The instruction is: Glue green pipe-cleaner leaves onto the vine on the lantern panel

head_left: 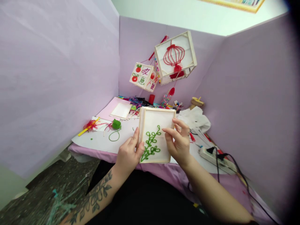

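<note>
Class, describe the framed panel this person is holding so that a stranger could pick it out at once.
Start at the purple-covered table. At its near edge, the left hand and right hand hold the framed panel up between them. Unlike the blank panel lying further back, it bears a curling green cord sprig.

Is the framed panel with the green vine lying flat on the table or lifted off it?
Lifted and tilted. The framed panel is gripped at its left edge by the left hand and its right edge by the right hand.

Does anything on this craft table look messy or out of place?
Mostly loose scraps: red threads and a trailing green yarn ball lie scattered left of the framed panel held by the left hand and right hand. A power strip sits near the table's right edge.
</note>
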Available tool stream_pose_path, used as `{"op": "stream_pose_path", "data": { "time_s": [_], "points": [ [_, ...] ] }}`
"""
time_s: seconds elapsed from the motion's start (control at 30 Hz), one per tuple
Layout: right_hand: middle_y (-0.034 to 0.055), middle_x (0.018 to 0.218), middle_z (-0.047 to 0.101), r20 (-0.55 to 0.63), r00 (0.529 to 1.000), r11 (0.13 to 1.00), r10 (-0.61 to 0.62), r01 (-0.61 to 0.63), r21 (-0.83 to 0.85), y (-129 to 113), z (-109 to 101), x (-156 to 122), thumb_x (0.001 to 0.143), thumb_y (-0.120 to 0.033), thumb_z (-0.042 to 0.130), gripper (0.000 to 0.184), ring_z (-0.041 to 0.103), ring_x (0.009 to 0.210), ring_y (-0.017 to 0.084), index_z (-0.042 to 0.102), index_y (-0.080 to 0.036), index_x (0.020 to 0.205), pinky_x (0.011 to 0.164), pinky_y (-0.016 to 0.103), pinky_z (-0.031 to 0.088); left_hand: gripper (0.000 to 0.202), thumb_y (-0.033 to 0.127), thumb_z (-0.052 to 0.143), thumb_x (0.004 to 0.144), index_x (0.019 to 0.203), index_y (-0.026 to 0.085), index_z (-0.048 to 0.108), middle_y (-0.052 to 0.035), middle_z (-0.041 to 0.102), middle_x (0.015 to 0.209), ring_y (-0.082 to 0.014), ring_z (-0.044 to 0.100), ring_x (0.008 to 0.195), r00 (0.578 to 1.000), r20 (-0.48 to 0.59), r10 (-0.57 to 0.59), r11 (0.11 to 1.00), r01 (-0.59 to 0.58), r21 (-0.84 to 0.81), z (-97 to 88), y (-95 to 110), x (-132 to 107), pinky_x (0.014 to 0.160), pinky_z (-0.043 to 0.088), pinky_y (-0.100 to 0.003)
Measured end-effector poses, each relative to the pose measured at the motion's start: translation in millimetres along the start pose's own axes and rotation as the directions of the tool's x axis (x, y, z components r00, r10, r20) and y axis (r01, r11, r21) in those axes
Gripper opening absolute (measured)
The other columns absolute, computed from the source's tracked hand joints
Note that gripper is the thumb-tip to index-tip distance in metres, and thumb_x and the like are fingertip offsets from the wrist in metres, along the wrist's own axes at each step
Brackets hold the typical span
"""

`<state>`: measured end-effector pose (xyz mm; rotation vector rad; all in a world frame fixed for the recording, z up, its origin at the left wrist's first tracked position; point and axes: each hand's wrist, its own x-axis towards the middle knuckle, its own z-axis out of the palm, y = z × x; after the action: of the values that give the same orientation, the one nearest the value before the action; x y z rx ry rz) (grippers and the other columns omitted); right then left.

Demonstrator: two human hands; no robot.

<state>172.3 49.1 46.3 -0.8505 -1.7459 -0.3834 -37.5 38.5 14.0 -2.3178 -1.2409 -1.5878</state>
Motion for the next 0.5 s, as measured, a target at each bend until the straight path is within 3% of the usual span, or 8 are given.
{"op": "stream_pose_path", "data": {
  "time_s": [0.17, 0.3, 0.5],
  "points": [
    [0.0102, 0.124, 0.052, -0.076, 0.995, 0.998, 0.065, -0.064, 0.024, 1, -6, -1, 0.089, -0.015, 0.054, 0.018, 0.051, 0.123, 0.028, 0.06, -0.025, 0.103, 0.102, 0.056, 0.045, 0.05, 0.03, 0.047, 0.096, 0.14, 0.005, 0.047, -0.0033, 0.064, 0.073, -0.0129, 0.058, 0.062, 1.0, -0.009, -0.003, 1.0, 0.003, 0.004, -0.1, -1, 1, 0.067, 0.053, -0.023],
    [0.0091, 0.114, 0.057, -0.177, 0.977, 0.992, 0.116, -0.122, -0.02, 1, -14, 0, 0.087, -0.019, 0.06, 0.009, 0.054, 0.115, 0.028, 0.058, -0.023, 0.094, 0.101, 0.054, 0.043, 0.05, 0.03, 0.047, 0.096, 0.139, 0.005, 0.047, -0.0031, 0.064, 0.074, -0.0125, 0.057, 0.06, 1.0, -0.015, -0.011, 1.0, 0.012, 0.015, -1.1, -1, 0, 0.065, 0.052, -0.023],
    [0.0126, 0.123, 0.052, -0.05, 0.991, 0.972, 0.128, -0.135, -0.194, 0, -13, 12, 0.085, -0.023, 0.064, 0.008, 0.048, 0.12, 0.031, 0.063, -0.021, 0.093, 0.102, 0.054, 0.039, 0.05, 0.03, 0.047, 0.096, 0.141, 0.007, 0.046, -0.0021, 0.063, 0.074, -0.0116, 0.055, 0.057, 1.0, -0.008, -0.012, 1.0, 0.012, 0.019, -3.0, -2, 0, 0.061, 0.051, -0.022]
  ]
}}
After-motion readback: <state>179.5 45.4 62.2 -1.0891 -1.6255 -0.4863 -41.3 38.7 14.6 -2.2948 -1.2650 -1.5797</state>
